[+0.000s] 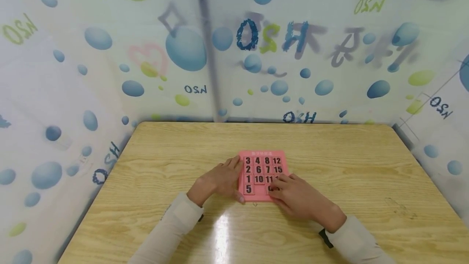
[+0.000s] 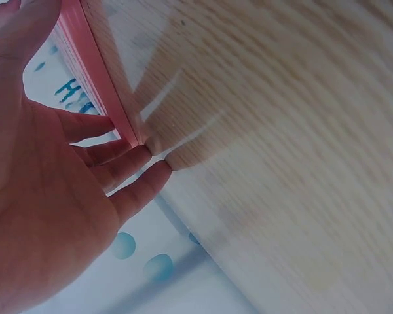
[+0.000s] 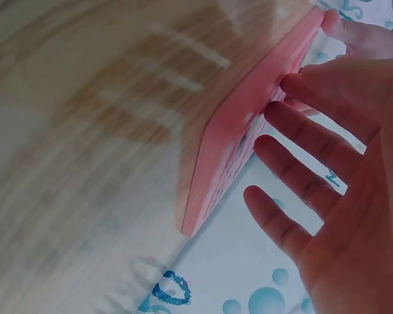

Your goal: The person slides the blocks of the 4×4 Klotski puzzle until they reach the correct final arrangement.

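- Pink number puzzle lies flat on the wooden table, between both hands, its top row reading 3, 4, 8, 12.
- Left hand rests along the puzzle's left edge, fingers extended and spread, thumb at the near corner, braced rather than clenched.
- Right hand is loosely relaxed, its fingertips over the lower-right tiles and partly hiding them; whether they press is unclear.
- Tile 5 sits bottom left, beside a bare slot.
- Backdrop behind the table shows blue and green dots.
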`<move>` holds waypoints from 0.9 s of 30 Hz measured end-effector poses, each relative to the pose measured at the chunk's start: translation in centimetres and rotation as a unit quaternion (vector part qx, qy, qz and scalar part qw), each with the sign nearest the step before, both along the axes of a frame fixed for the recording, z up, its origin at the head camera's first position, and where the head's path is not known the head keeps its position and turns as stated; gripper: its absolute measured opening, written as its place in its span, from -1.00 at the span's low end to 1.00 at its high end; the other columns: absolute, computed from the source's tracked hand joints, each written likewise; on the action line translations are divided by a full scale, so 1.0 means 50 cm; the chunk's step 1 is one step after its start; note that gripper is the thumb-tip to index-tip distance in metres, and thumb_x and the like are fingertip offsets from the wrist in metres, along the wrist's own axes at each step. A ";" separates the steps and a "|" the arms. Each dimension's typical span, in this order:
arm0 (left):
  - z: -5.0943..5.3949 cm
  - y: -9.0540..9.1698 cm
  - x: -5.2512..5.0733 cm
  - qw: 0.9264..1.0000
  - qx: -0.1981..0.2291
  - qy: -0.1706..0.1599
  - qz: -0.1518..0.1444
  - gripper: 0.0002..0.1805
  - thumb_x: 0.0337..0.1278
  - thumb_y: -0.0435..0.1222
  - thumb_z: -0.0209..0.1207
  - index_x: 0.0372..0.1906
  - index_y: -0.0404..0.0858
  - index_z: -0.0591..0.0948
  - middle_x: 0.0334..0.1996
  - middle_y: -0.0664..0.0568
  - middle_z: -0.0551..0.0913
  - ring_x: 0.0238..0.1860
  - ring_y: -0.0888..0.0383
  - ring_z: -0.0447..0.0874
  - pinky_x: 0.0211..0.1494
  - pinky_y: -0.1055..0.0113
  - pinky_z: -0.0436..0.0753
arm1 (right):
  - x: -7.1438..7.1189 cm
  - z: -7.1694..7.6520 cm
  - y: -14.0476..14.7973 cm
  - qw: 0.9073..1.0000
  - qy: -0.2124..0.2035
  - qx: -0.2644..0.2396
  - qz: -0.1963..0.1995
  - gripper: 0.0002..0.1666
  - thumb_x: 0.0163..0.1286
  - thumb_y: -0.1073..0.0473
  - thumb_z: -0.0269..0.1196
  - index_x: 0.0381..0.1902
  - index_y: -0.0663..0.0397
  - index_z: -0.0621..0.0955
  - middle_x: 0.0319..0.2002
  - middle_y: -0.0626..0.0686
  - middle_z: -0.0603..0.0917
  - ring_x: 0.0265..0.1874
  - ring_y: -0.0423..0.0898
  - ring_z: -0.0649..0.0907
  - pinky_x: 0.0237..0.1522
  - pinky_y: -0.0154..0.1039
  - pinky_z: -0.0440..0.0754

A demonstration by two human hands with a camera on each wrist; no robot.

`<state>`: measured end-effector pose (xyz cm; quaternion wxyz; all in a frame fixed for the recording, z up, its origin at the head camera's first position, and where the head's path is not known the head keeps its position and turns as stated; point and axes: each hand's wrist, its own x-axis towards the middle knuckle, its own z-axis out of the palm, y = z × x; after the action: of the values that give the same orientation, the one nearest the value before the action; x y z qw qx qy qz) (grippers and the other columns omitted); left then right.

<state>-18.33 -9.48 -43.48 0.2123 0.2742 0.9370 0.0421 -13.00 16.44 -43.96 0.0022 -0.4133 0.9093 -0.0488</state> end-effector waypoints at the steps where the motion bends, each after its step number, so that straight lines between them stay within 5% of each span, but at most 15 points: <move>1: 0.000 0.001 0.000 1.000 0.001 0.000 0.000 0.42 -0.19 0.36 0.33 0.60 -0.28 -0.15 0.60 -0.19 -0.21 0.59 -0.11 -0.15 0.56 -0.03 0.13 | 0.001 -0.001 0.001 1.000 0.001 -0.001 0.001 -0.67 0.53 -0.02 0.10 -0.03 -0.08 0.75 0.00 -0.08 0.68 0.03 -0.09 0.60 0.07 -0.05 0.58; 27: 0.004 0.002 -0.001 1.000 0.000 -0.001 -0.002 0.42 -0.20 0.36 0.34 0.59 -0.30 -0.14 0.60 -0.20 -0.21 0.59 -0.12 -0.14 0.56 -0.03 0.15 | 0.012 -0.008 -0.009 1.000 -0.008 0.002 0.013 -0.64 0.56 0.03 0.06 0.16 -0.15 0.68 0.15 -0.06 0.63 0.19 -0.01 0.56 0.27 0.08 0.50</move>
<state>-18.39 -9.39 -43.28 0.2128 0.2763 0.9363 0.0422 -12.39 16.01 -44.35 0.0107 -0.4246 0.9040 -0.0499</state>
